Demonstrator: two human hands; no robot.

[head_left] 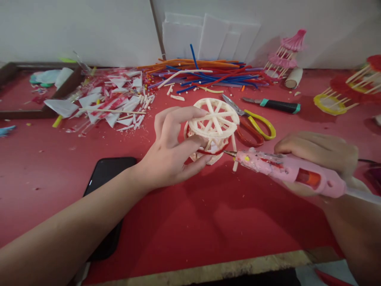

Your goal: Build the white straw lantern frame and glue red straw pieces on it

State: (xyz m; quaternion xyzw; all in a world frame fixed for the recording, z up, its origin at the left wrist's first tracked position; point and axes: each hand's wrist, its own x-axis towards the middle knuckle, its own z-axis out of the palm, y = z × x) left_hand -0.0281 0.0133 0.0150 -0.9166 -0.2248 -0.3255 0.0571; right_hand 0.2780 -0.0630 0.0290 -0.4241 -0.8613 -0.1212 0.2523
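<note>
My left hand (169,155) is closed round the left side of a small cream-coloured wheel-like model (214,117), its fingers at the top ring and the lower part. The top is a spoked ring; below it runs a dark red band (214,152). My right hand (318,155) grips a pink hot glue gun (285,171), which lies level and points left. A clear glue stick (361,194) sticks out of its rear. The metal nozzle touches or nearly touches the right end of the red band. Part of the model's left side is hidden by my fingers.
Yellow-and-red-handled scissors (257,127) and a black-and-teal cutter (279,105) lie behind the model. Coloured pipe cleaners (208,73) are heaped at the back. White scraps (110,103) cover the back left. A black phone (111,174) rests under my left forearm. Stick models (336,99) stand at the right.
</note>
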